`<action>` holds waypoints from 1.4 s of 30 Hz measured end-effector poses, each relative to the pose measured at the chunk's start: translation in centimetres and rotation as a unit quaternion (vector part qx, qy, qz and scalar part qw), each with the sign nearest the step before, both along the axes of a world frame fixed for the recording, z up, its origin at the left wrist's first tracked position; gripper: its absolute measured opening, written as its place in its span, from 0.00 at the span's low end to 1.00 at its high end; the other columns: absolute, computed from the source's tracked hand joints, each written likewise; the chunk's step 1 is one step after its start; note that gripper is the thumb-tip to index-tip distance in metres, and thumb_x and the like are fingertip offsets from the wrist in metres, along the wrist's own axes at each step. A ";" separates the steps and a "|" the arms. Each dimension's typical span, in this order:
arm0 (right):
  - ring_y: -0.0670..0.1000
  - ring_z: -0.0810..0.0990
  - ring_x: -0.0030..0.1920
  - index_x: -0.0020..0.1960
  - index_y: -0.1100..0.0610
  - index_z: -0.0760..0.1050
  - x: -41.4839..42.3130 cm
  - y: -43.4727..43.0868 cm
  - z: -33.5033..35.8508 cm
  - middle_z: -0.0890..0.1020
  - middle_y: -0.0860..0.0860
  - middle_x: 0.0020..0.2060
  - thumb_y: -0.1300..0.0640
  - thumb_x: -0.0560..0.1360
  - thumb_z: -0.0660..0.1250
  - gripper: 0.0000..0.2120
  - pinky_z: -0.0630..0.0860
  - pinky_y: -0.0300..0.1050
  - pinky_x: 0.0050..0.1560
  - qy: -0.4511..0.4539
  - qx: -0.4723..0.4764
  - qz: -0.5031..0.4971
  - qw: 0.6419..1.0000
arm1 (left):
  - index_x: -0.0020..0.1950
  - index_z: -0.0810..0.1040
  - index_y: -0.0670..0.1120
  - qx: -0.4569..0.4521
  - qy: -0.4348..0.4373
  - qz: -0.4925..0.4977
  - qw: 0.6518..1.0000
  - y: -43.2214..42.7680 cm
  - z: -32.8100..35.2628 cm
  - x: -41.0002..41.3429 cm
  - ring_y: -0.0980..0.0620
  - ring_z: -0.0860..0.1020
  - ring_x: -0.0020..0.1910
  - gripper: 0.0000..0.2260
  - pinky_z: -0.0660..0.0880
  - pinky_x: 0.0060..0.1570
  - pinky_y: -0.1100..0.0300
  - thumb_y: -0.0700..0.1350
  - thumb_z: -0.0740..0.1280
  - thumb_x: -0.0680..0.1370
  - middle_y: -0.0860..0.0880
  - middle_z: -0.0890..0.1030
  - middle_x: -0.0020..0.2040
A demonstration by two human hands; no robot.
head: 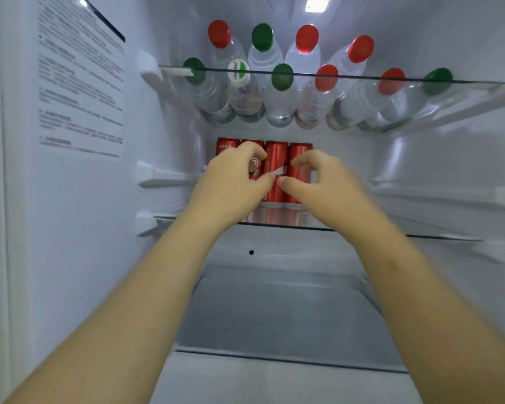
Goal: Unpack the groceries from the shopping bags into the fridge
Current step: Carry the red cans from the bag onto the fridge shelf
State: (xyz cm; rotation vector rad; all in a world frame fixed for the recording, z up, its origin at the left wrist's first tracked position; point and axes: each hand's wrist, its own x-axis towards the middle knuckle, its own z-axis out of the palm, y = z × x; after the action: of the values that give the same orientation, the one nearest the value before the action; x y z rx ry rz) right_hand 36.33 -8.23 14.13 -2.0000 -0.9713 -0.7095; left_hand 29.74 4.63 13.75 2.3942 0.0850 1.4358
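Red cans [276,170] on the glass shelf [277,218]: left hand [233,179] fingers wrap one, right hand [327,182] grip unclear; slide them flush, upright.

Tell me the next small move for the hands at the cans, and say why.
Probably ease the grip of the left hand off the second can and draw both hands out. The four red cans stand upright in a close row at the back of the glass shelf, so this one looks placed. The right hand only curves in front of the rightmost can.
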 end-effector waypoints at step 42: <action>0.44 0.67 0.58 0.60 0.47 0.70 -10.9 -8.0 -27.0 0.70 0.41 0.52 0.53 0.74 0.67 0.16 0.58 0.29 0.50 0.228 0.015 -0.150 0.962 | 0.61 0.74 0.50 -0.031 0.257 -0.153 0.954 -5.2 -25.7 -5.8 0.54 0.72 0.56 0.13 0.69 0.54 0.61 0.48 0.64 0.77 0.53 0.73 0.54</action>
State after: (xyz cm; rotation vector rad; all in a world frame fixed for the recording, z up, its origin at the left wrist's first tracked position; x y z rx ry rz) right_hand 25.46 -16.24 -12.83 -2.1735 -0.3873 -0.3835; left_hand 23.91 -0.57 -11.92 2.5306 -0.1091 0.6453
